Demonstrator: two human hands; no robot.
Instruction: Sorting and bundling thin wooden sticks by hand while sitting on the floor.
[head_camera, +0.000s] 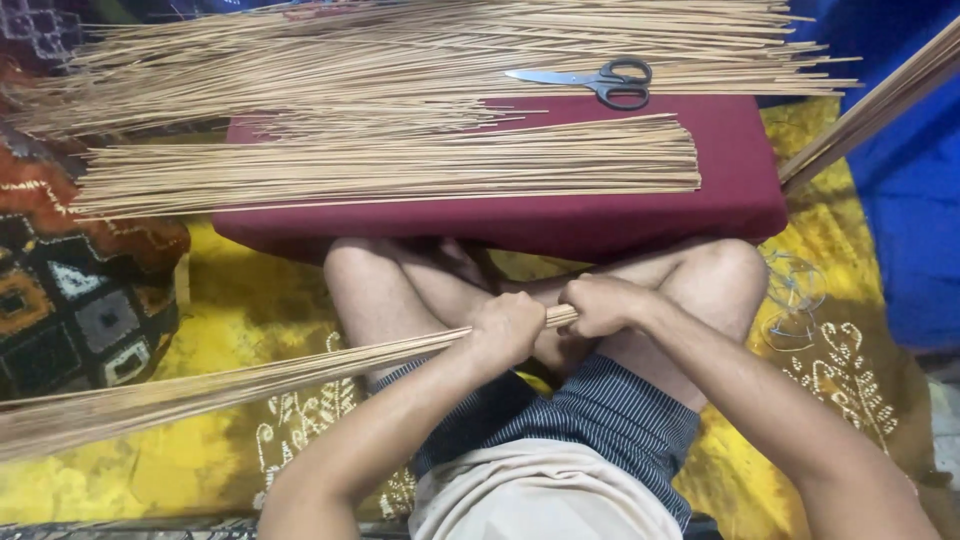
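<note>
I hold one long bundle of thin sticks (250, 380) across my lap. My left hand (507, 328) is closed tight around it, and my right hand (603, 305) is closed on its end. One dark red cushion (735, 195) sits past my knees. Two flat piles of sticks (400, 165) lie there, and one pair of scissors (598, 80).
</note>
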